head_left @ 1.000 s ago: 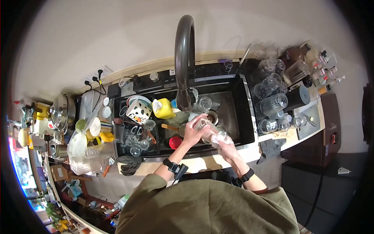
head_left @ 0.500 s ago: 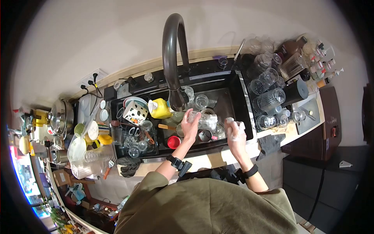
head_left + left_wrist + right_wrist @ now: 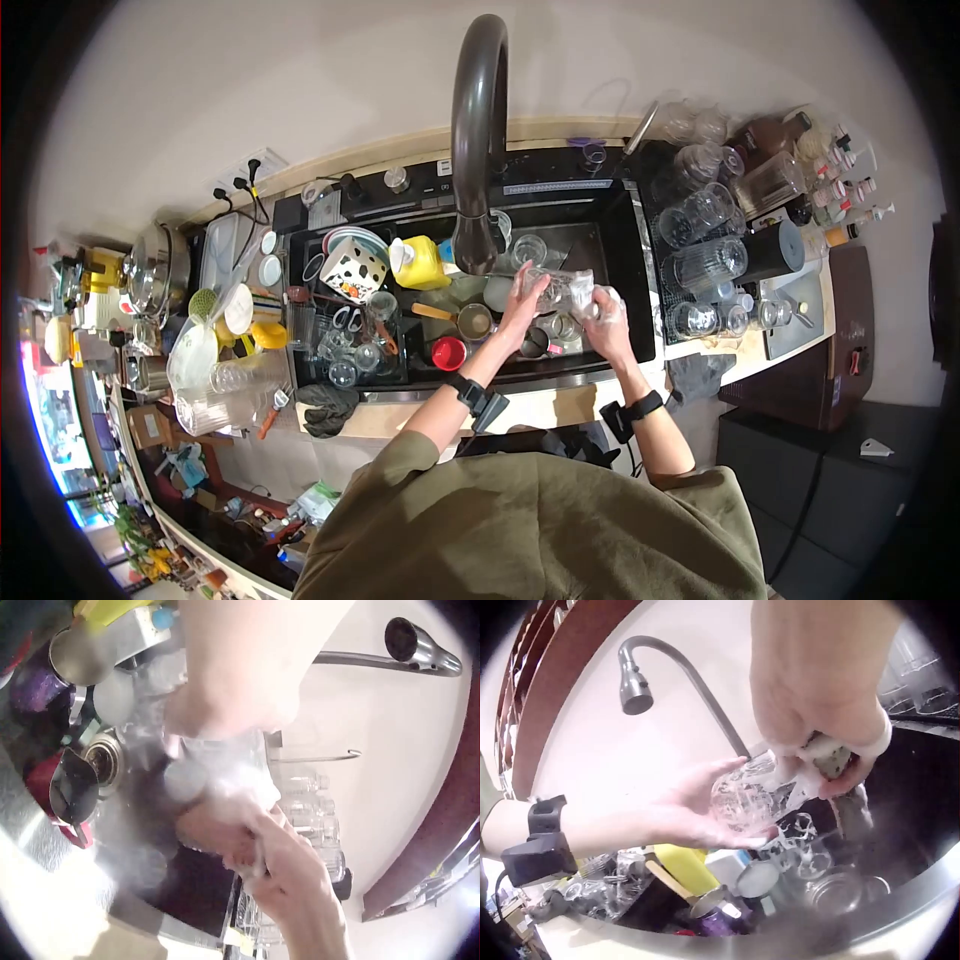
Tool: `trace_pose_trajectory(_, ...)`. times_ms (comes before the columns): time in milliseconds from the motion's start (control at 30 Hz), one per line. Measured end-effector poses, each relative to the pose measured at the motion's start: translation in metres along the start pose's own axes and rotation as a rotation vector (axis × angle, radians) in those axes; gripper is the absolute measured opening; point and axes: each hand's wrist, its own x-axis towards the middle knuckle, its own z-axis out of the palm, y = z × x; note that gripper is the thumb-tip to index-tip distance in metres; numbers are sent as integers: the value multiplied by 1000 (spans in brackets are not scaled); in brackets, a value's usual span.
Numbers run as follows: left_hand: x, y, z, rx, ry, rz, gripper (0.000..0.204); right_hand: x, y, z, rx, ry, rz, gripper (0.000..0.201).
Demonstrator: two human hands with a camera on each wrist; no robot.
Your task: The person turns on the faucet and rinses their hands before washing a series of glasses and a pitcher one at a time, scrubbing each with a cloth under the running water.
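Observation:
A clear glass (image 3: 568,290) with suds on it lies sideways over the sink, between the two hands. My left hand (image 3: 520,308) grips its left end; in the right wrist view the fingers and thumb of the left hand (image 3: 694,810) curl round the glass (image 3: 742,796). My right hand (image 3: 608,328) is at the other end, foam on its fingers. A greenish-grey sponge-like piece (image 3: 831,761) shows between the fingers of my right hand (image 3: 817,690), pinched against the foamy end. The left wrist view shows the right hand (image 3: 281,859) partly blurred.
The dark faucet (image 3: 478,150) arches over the sink (image 3: 590,240). Left in the sink are a yellow bottle (image 3: 418,263), a red cup (image 3: 449,352) and a patterned container (image 3: 355,273). Several glasses (image 3: 705,265) stand on the right rack; a grey cloth (image 3: 700,375) hangs over the front edge.
My right hand, apart from the glass half a second ago, has come back up to its right end. The left hand still holds the glass. The head view has shifted slightly.

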Motion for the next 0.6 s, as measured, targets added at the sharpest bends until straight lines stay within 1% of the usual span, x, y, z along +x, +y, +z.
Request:
trace_pose_trajectory(33,6,0,-4,16,-56,-21,68,5,7,0,-24,22,-79,18)
trace_pose_trajectory(67,12,-2,-9,39,-70,-54,68,8,8,-4,-158,17,-47,16)
trace_pose_trajectory(133,23,-4,-16,87,-97,-117,68,16,-4,-19,-261,-59,-21,15)
trace_pose_trajectory(167,25,-5,-15,86,-98,-112,61,20,-1,-22,-313,-69,-25,16)
trace_pose_trajectory(267,30,-9,-14,10,-119,-179,57,33,-1,-32,-400,-66,-89,12)
trace_pose_trajectory(300,31,-12,-12,-17,-94,-184,50,37,2,-32,-437,-47,-140,8)
trace_pose_trajectory(400,21,-11,-17,68,-61,-243,44,48,11,-27,-508,-44,-179,7)
trace_pose_trajectory(433,15,-9,-19,78,-48,-227,40,52,13,-24,-586,-83,-191,7)
trace_pose_trajectory(533,4,-14,-36,99,-97,-245,37,67,49,3,-737,-30,-313,9)
trace_pose_trajectory(567,-7,-5,-37,113,-85,-258,35,71,53,10,-870,-82,-323,14)
trace_pose_trajectory(600,-15,-2,-41,123,-88,-253,34,76,50,16,-907,-122,-295,16)
